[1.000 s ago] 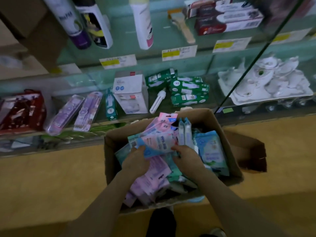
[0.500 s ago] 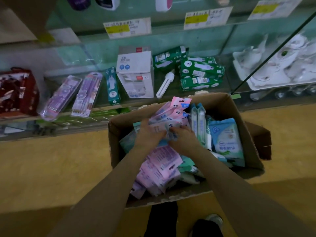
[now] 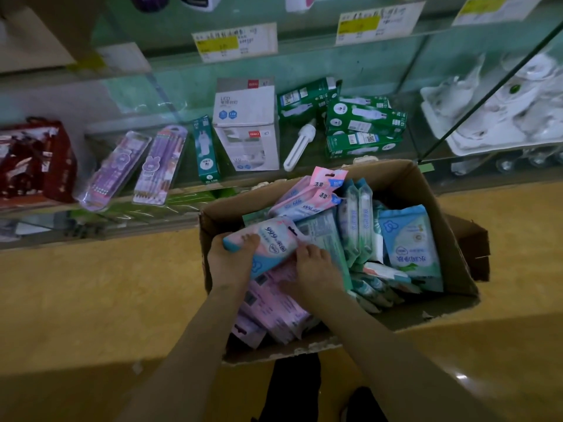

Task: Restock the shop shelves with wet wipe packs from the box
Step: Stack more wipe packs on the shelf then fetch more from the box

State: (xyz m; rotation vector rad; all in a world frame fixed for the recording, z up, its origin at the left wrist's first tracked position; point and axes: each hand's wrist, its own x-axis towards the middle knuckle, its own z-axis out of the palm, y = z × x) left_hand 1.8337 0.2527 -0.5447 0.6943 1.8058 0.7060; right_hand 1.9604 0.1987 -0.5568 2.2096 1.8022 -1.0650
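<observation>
My left hand (image 3: 230, 263) grips a pink-and-blue wet wipe pack (image 3: 271, 243), digits curled over its edge, while my right hand (image 3: 316, 271) curls its fingers onto the pack's other end. The pack lies atop the heaped packs in the cardboard box (image 3: 432, 196), which stands on the yellow floor (image 3: 100, 300) beside a glass shelf (image 3: 408, 147) holding green bulb cartons (image 3: 365, 118).

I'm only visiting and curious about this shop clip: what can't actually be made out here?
All in the head view:
1. The bottles at the top: cut off by the picture's edge.
2. The price labels: print too small and blurred.
3. The cardboard box: its bottom is buried under wet wipe packs.
4. The right hand: whether it grips or only touches the pink-and-blue pack that the left hand holds is unclear in the dim picture.
</observation>
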